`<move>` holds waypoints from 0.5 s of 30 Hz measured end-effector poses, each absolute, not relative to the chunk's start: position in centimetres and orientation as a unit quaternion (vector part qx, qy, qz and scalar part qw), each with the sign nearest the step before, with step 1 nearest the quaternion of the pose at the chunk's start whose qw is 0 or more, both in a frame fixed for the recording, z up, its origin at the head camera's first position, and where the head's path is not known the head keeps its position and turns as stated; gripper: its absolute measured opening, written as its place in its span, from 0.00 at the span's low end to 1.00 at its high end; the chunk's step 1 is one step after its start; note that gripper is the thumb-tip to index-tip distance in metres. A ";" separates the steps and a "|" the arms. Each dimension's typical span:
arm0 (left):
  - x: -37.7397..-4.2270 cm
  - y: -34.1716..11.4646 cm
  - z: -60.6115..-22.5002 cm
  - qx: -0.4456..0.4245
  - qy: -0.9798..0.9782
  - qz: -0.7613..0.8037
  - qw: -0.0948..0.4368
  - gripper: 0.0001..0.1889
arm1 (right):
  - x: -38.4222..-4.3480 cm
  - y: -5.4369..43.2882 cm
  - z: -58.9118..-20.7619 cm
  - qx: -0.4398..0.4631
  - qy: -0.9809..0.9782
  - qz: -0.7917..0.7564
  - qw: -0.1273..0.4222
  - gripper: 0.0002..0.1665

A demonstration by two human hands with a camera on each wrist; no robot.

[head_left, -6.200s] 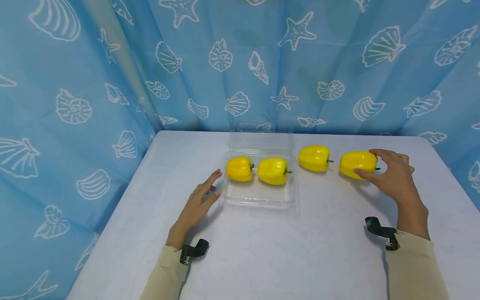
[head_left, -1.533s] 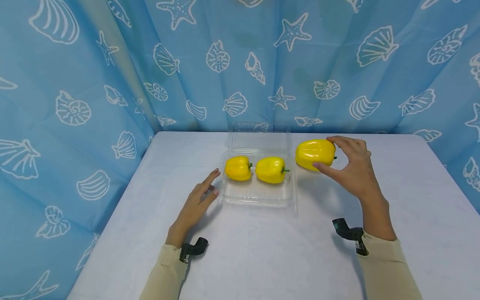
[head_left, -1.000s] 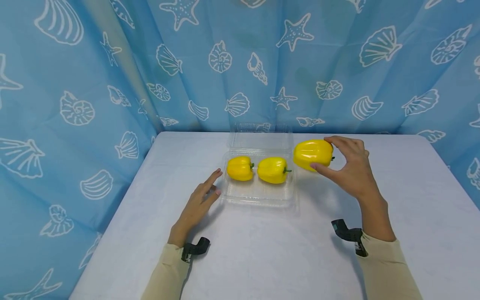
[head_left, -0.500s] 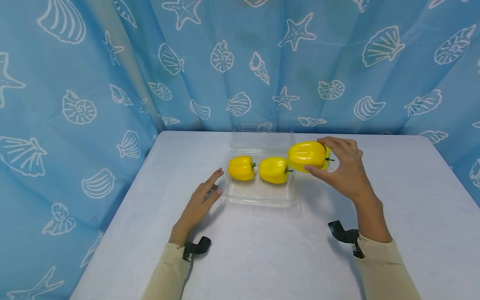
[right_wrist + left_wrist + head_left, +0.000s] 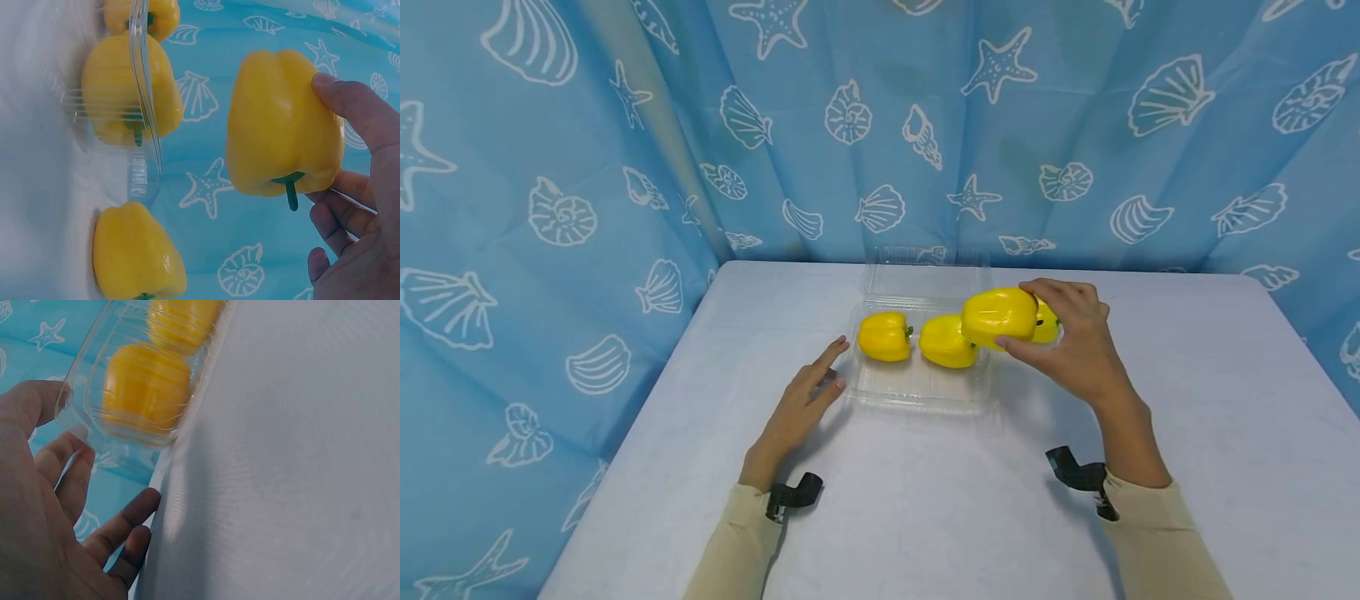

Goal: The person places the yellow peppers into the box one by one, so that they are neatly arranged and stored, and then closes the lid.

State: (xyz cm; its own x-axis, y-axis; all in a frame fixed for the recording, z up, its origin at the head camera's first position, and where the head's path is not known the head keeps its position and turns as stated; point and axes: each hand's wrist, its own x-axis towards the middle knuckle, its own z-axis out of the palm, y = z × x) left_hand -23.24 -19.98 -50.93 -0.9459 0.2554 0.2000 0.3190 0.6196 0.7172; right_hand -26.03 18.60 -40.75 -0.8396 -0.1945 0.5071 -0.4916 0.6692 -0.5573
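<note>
My right hand grips a yellow bell pepper between thumb and fingers, raised above the right edge of a clear plastic box. In the right wrist view its green stem points toward the wrist. Inside the box lie two more peppers, the left pepper and the right pepper, partly covered by the held one. Another yellow pepper rests on the table just right of the box, mostly hidden. My left hand has its fingers spread, fingertips at the box's left edge.
The box's clear lid is folded back toward the rear table edge. A white cloth covers the table. A blue curtain with white shell and starfish prints hangs behind and on the left.
Earlier my right hand was at the far-right pepper on the table. It has lifted that pepper and carried it left, past the other table pepper, to the box. The left hand stays put.
</note>
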 end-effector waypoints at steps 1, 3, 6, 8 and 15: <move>-23.2 -20.0 -50.9 -0.160 -0.899 -0.406 0.039 0.30 | -26.1 18.5 -40.8 0.195 -0.888 0.358 0.210 0.40; -23.2 -20.0 -50.9 -0.162 -0.898 -0.407 0.039 0.30 | -26.2 18.3 -40.9 0.200 -0.886 0.359 0.214 0.40; -23.3 -20.0 -50.9 -0.163 -0.898 -0.406 0.037 0.30 | -26.3 18.0 -40.9 0.209 -0.883 0.359 0.218 0.40; -23.3 -20.0 -51.0 -0.162 -0.898 -0.407 0.036 0.30 | -26.3 17.7 -41.0 0.215 -0.881 0.360 0.218 0.40; -23.3 -20.2 -51.1 -0.166 -0.898 -0.406 0.039 0.30 | -26.5 16.9 -41.3 0.231 -0.878 0.355 0.224 0.41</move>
State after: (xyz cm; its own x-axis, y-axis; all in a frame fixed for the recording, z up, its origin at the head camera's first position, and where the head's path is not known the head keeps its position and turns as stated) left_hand -23.30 -20.18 -51.06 -0.9418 0.2661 0.2054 0.3300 0.6146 0.7165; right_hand -26.46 16.92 -41.34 -0.7934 -0.2459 0.5568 -0.5640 0.6411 -0.5205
